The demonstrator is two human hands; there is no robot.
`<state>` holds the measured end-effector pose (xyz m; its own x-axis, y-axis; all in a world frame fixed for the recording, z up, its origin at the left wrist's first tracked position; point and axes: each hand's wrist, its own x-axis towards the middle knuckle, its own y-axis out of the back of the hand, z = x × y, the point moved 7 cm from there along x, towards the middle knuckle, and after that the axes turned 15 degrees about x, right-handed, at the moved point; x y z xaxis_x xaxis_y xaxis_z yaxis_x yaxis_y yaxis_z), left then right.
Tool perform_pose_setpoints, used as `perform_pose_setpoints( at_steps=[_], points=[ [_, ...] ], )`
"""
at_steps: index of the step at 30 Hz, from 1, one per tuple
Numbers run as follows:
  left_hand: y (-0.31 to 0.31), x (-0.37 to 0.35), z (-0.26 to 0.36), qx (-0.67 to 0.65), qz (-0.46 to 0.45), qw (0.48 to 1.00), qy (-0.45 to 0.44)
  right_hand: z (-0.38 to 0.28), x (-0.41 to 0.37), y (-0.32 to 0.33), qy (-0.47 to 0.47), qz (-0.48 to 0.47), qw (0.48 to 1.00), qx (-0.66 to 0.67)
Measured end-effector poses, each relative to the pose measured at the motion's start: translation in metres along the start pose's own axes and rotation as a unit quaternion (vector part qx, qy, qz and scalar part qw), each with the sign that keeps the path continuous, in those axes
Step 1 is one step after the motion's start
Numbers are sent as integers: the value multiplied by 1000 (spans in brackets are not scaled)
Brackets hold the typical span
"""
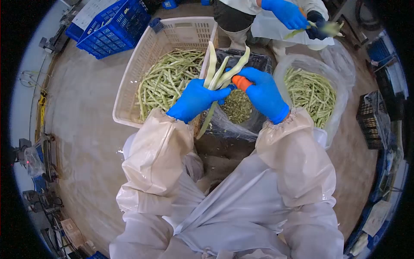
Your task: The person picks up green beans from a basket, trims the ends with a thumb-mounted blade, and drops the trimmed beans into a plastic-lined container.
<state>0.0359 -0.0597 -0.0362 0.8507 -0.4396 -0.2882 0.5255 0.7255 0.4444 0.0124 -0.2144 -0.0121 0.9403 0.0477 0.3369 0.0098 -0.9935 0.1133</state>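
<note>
My left hand (196, 100), in a blue glove, is closed around several long, pale green beans (212, 64). Their tips fan out above the fingers, and one bean's tail hangs below the palm. Close to its right, my right hand (264, 93), also gloved in blue, has its fingers curled in towards the beans. An orange sleeve-like piece (242, 83) shows at its fingers. I cannot tell what the fingertips pinch. Beneath both hands stands a plastic-lined bin (241, 133) with small green bean trimmings (237, 108) inside.
A cream crate (129, 93) of long beans stands left; a clear-plastic-lined container (334, 71) of beans stands right. Opposite, a co-worker's gloved hands (288, 15) hold a bean. Blue crates (105, 41) sit back left, a black crate (371, 121) at far right.
</note>
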Motion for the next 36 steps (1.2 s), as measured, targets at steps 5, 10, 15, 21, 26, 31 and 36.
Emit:
perform_pose_setpoints(
  at_steps=[5,10,15,21,26,31,36],
  points=[
    [7,3,-4,98,29,994,-29,-10,-2,-5,-5,-88,975,-204],
    [8,5,-8,109,45,993,-25,-4,-4,-8,-4,-25,986,-165],
    [19,4,4,-118,92,988,-36,11,-3,-1,-147,62,955,249],
    [87,4,-21,-360,220,903,-80,8,-2,27,101,61,927,-357],
    [96,2,-26,-417,220,877,-94,24,-10,-22,-124,-87,985,82],
    [85,5,-25,-404,231,882,-69,26,-20,-46,-190,-91,963,168],
    [75,10,-25,-399,215,890,-51,34,-17,-35,-146,-48,983,101]
  ],
)
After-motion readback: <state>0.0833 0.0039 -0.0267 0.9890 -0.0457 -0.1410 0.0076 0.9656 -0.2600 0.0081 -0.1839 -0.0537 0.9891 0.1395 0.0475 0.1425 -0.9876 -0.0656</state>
